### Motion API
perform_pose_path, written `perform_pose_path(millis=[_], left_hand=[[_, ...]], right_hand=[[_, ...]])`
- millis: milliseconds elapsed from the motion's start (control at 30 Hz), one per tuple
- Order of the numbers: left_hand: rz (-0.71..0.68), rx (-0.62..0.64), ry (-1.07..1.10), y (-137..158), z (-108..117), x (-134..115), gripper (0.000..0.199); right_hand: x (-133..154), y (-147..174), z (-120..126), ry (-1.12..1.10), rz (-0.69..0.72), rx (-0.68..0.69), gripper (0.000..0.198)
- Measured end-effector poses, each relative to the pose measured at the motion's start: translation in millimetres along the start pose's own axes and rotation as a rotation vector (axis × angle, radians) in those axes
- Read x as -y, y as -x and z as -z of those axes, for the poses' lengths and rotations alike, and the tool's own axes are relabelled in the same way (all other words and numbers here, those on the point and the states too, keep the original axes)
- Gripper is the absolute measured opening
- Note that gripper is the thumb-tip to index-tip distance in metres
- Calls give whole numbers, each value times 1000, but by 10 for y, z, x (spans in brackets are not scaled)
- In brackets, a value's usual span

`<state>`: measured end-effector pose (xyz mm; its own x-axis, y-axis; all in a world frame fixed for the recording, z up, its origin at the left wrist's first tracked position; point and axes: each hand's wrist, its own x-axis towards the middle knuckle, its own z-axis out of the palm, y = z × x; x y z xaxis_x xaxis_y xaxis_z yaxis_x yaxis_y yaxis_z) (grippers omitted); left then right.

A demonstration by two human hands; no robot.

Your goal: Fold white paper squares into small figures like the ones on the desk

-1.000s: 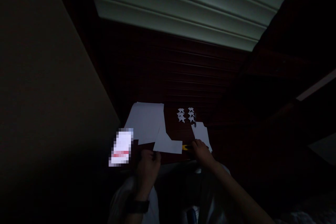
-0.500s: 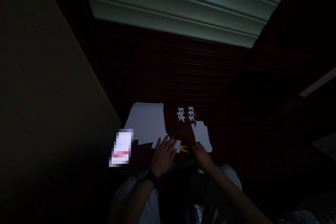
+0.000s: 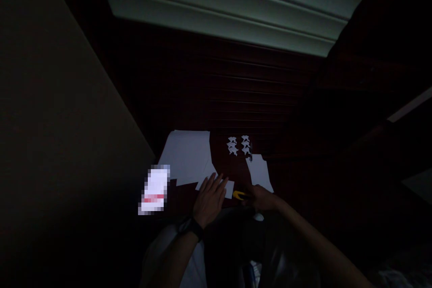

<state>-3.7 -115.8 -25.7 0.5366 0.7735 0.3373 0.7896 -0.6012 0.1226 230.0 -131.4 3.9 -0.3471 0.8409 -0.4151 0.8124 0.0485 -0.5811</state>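
Note:
My left hand [image 3: 209, 198] lies flat with fingers spread on a small white piece of paper [image 3: 228, 189], holding it against the dark table. A watch circles the left wrist. To the right, my right hand [image 3: 261, 197] is closed around a small yellow-and-black hand tool [image 3: 239, 195]; the dim light hides its exact kind. The tool's yellow end points left, close to the paper's right edge. Behind the hands sit several small white paper cut-outs [image 3: 232, 145] in two columns.
Large white sheets [image 3: 189, 155] cover the table's left part. Another sheet [image 3: 259, 173] with a notched edge lies beyond my right hand. A bright, pixelated rectangle [image 3: 155, 189] is at the left edge. A pale slatted blind [image 3: 229, 4] hangs beyond.
My right hand has shifted slightly right with the yellow tool, which has turned a little and moved off the paper's edge. My left hand stays on the paper.

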Motion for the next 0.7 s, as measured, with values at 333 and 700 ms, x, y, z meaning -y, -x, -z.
perform_pose_path(millis=[333,700], left_hand=[[19,-33,20,5,-35,14,47],[35,-37,48,-3,-38,15,46]], right_hand=[[-127,-143,-22,-236,-37,50,32],[-59,-52,-24,-267,-57,25,38]])
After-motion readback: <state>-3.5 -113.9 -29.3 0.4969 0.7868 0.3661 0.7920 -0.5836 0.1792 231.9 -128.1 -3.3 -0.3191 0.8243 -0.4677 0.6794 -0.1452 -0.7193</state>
